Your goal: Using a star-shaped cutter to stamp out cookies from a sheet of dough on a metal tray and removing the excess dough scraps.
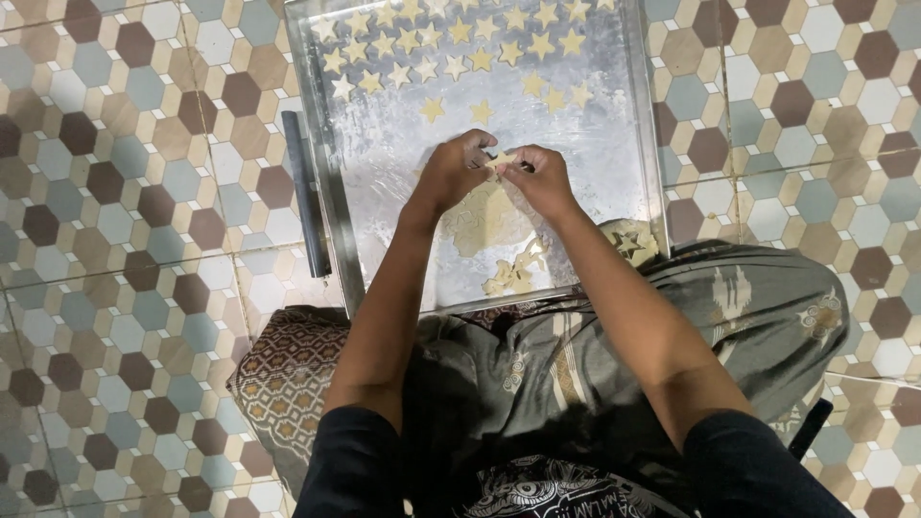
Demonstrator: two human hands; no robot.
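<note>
A large metal tray (pixel 624 144) lies on the tiled floor in front of me. Several pale star-shaped dough pieces (pixel 451 43) sit in rows at its far end. Both hands meet over the middle of the tray. My left hand (pixel 451 173) and my right hand (pixel 542 177) pinch a small piece of dough (pixel 499 158) between their fingertips. Under my wrists lies a flat sheet of rolled dough (pixel 484 221), and cut-out scraps (pixel 513 273) rest near the tray's front edge.
A dark long bar (pixel 305 192) lies along the tray's left side. A patterned cushion (pixel 288 374) sits under my legs, which are covered by a grey patterned cloth (pixel 729 297). More dough scraps (pixel 633 242) rest on the cloth at the tray's right corner.
</note>
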